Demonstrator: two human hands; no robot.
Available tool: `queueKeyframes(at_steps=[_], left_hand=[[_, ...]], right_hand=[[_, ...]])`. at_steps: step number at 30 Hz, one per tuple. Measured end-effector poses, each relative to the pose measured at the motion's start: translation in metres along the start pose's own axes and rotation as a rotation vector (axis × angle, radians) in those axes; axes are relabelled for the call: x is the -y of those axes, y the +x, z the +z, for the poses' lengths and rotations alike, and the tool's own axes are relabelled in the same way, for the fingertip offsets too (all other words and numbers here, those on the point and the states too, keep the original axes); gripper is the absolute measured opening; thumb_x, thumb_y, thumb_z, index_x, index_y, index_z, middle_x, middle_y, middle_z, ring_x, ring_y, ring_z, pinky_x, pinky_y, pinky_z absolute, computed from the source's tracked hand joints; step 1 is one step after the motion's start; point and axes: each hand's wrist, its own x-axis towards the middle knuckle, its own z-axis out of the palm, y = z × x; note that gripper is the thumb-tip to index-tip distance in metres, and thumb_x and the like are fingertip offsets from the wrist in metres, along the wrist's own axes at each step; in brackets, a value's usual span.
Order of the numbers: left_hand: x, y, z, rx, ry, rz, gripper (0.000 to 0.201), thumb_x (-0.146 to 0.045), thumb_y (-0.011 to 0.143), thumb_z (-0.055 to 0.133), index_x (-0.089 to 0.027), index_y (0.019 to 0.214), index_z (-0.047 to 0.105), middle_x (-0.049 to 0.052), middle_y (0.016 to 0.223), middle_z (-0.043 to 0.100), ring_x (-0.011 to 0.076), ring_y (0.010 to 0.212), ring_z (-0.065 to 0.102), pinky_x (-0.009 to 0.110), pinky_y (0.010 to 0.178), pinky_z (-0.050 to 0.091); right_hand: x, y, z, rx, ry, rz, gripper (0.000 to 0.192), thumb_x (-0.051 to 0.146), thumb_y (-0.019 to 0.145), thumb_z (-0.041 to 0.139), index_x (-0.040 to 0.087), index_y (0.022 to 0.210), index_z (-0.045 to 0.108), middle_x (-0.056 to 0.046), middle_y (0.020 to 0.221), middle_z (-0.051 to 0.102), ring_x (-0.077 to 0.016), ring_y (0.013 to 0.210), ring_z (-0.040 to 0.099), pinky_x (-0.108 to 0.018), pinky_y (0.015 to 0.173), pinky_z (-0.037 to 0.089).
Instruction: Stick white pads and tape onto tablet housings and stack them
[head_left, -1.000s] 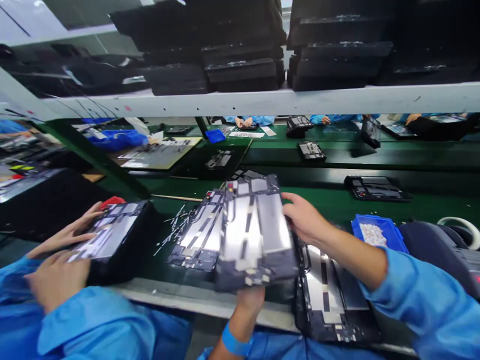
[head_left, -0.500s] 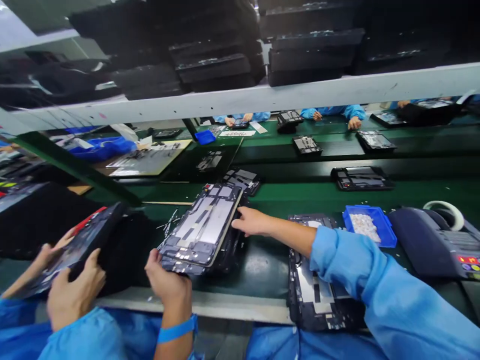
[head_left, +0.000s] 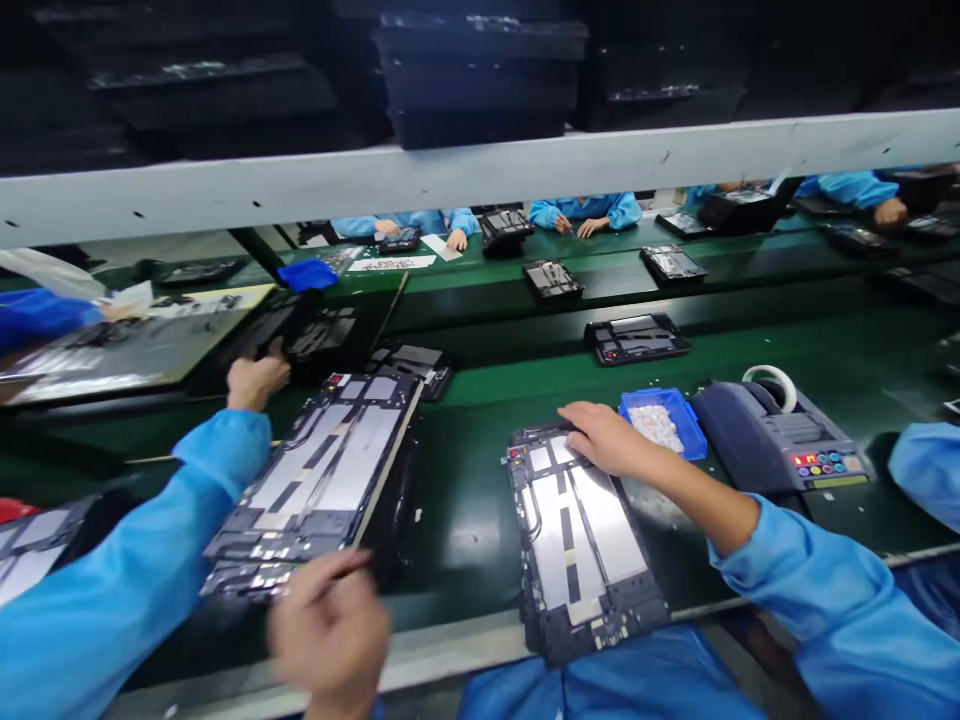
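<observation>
Two hands work left of the blue tray [head_left: 660, 425]. The right hand [head_left: 606, 440] lies open and flat on a tablet frame [head_left: 581, 545], gripping nothing. The blurred left hand [head_left: 330, 630] curls at a propped stack of frames [head_left: 322, 480] farther left, grip unclear. A co-worker's sleeve [head_left: 127, 570] brushing that tilted stack could well slide it off the table [head_left: 480, 500].

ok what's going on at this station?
Assembly-line bench on a green belt. The wearer's right hand rests on the top edge of an open tablet chassis lying flat near the bench edge. The left hand, blurred, is at the near end of a second chassis stack. A co-worker's sleeve reaches across from the left toward parts further back. A blue parts tray and tape dispenser sit right.
</observation>
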Motion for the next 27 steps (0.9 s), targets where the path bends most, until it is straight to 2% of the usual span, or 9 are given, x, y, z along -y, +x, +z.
queueKeyframes(at_steps=[1,2,4,6,8,15,20,23,27], left_hand=[[0.002,0.004,0.030,0.065,-0.004,0.071,0.015,-0.032,0.096,0.065,-0.023,0.100,0.076,0.005,0.097,0.070,0.0218,0.092,0.067,0.041,0.091,0.056],[0.003,0.008,0.059,0.245,0.011,0.187,0.021,-0.029,0.097,0.061,-0.023,0.109,0.077,0.008,0.102,0.070,0.0239,0.096,0.067,0.040,0.090,0.056],[0.001,0.019,0.108,0.455,0.104,0.340,0.033,-0.020,0.099,0.052,-0.024,0.122,0.074,0.011,0.108,0.069,0.0246,0.096,0.066,0.039,0.086,0.056],[-0.004,0.030,0.140,0.641,0.199,0.480,0.042,-0.012,0.097,0.048,-0.027,0.129,0.072,0.011,0.113,0.068,0.0244,0.092,0.064,0.039,0.082,0.054],[-0.009,0.040,0.155,0.776,0.253,0.578,0.047,-0.008,0.095,0.049,-0.030,0.130,0.071,0.010,0.112,0.067,0.0236,0.088,0.062,0.038,0.079,0.052],[-0.015,0.058,0.155,0.918,0.323,0.698,0.032,-0.003,0.090,0.052,-0.023,0.107,0.070,0.009,0.109,0.066,0.0249,0.091,0.060,0.038,0.080,0.051],[-0.008,0.049,0.151,0.748,0.212,0.694,0.029,-0.005,0.094,0.049,-0.023,0.093,0.071,0.008,0.099,0.066,0.0213,0.087,0.060,0.033,0.077,0.050],[-0.001,0.036,0.153,0.635,-0.003,0.641,0.029,-0.010,0.098,0.049,-0.025,0.092,0.073,0.006,0.093,0.069,0.0191,0.088,0.064,0.031,0.078,0.053],[0.004,0.019,0.155,0.553,-0.198,0.459,0.021,-0.018,0.097,0.056,-0.026,0.089,0.074,0.006,0.095,0.074,0.0192,0.089,0.069,0.032,0.082,0.057]], right_hand=[[-0.008,-0.007,0.007,0.015,-0.019,0.001,0.046,0.022,0.100,0.050,0.011,0.144,0.061,-0.018,0.143,0.063,-0.0315,0.132,0.058,-0.049,0.113,0.043],[-0.014,-0.012,0.013,0.019,-0.026,-0.005,0.045,0.021,0.100,0.049,0.011,0.142,0.062,-0.017,0.140,0.065,-0.0308,0.129,0.059,-0.048,0.112,0.043],[-0.018,-0.019,0.021,-0.002,-0.025,-0.029,0.042,0.020,0.100,0.051,0.013,0.138,0.065,-0.016,0.135,0.068,-0.0292,0.124,0.060,-0.047,0.111,0.043],[-0.019,-0.025,0.024,-0.028,-0.016,-0.045,0.040,0.018,0.098,0.053,0.015,0.135,0.066,-0.014,0.132,0.069,-0.0282,0.121,0.060,-0.046,0.109,0.043],[-0.019,-0.029,0.024,-0.042,0.004,-0.044,0.040,0.016,0.097,0.055,0.015,0.135,0.066,-0.014,0.130,0.069,-0.0275,0.120,0.059,-0.045,0.109,0.043],[-0.027,-0.034,0.024,-0.091,0.049,-0.025,0.038,0.018,0.095,0.060,0.018,0.131,0.069,-0.012,0.129,0.069,-0.0283,0.118,0.059,-0.046,0.108,0.043],[-0.004,-0.024,0.016,-0.204,0.181,-0.025,0.037,0.016,0.096,0.058,0.020,0.130,0.071,-0.013,0.131,0.068,-0.0275,0.123,0.059,-0.045,0.108,0.045],[0.022,-0.009,0.018,-0.101,0.446,-0.048,0.030,0.014,0.095,0.057,0.023,0.117,0.076,-0.006,0.116,0.076,-0.0207,0.108,0.068,-0.035,0.097,0.051],[0.041,0.008,0.029,0.049,0.672,0.136,0.011,0.014,0.087,0.065,0.018,0.086,0.075,0.001,0.080,0.075,-0.0145,0.076,0.067,-0.024,0.068,0.048]])
